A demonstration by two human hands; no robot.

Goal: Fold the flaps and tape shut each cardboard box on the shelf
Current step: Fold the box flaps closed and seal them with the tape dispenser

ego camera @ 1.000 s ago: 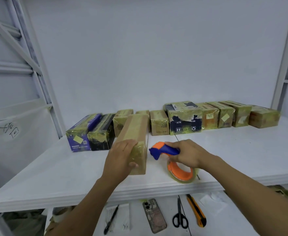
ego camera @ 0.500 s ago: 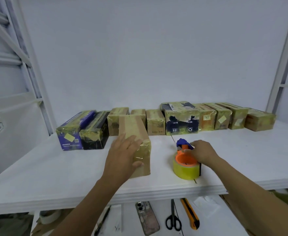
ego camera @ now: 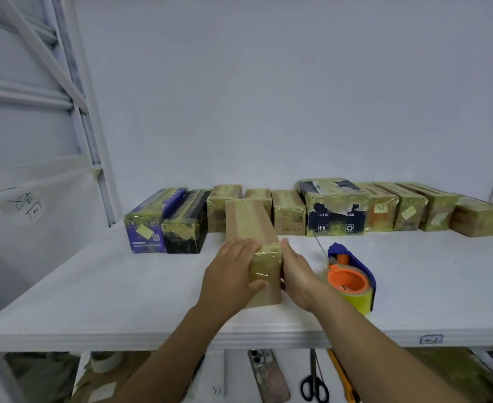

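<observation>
Cardboard box [ego camera: 251,228] gripped at near end by left hand [ego camera: 230,274]; right side pressed by flat, straight-fingered right hand [ego camera: 297,276]. Tape dispenser [ego camera: 353,274] set on shelf [ego camera: 123,286] just beside.

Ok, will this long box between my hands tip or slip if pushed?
Lying flat on its long side, the box seems unlikely to tip. Its glossy tape wrap may slide easily on the smooth shelf.

Left hand [ego camera: 230,276] grips box [ego camera: 249,225] near end; right hand [ego camera: 297,276] flat against its side; tape dispenser [ego camera: 353,279] beside.
</observation>
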